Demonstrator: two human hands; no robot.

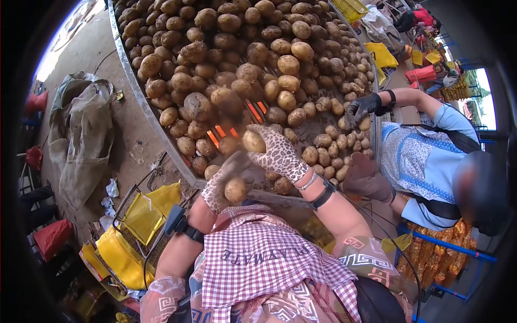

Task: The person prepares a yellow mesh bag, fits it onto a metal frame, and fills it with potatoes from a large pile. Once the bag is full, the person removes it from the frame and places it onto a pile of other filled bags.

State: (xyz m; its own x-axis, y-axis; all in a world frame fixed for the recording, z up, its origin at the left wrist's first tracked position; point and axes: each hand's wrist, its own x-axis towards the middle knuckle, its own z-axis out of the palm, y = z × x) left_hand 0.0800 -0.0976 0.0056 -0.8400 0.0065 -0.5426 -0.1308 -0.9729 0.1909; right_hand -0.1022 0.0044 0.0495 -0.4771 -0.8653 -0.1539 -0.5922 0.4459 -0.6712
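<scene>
My right hand point(283, 154), in a leopard-print glove, has its fingers wrapped round a light brown potato point(253, 141). Close beside it, my left hand point(218, 185) wears a matching glove and is partly blurred; a potato point(235, 190) lies against its palm on the thumb side. Both hands are over the near edge of a metal-rimmed sorting table point(145, 113) heaped with soil-covered potatoes point(194, 52). Orange slats point(254, 113) show through a gap in the heap just beyond my hands. Blurred potatoes lie around that gap.
At the right side, a co-worker's dark-gloved hand point(363, 109) reaches over smaller potatoes, with a brown glove point(369, 177) nearer me. Yellow sacks point(126, 258) hang on a frame at lower left. A mesh sack point(81, 134) lies on the ground. Filled orange net bags point(431, 258) stand lower right.
</scene>
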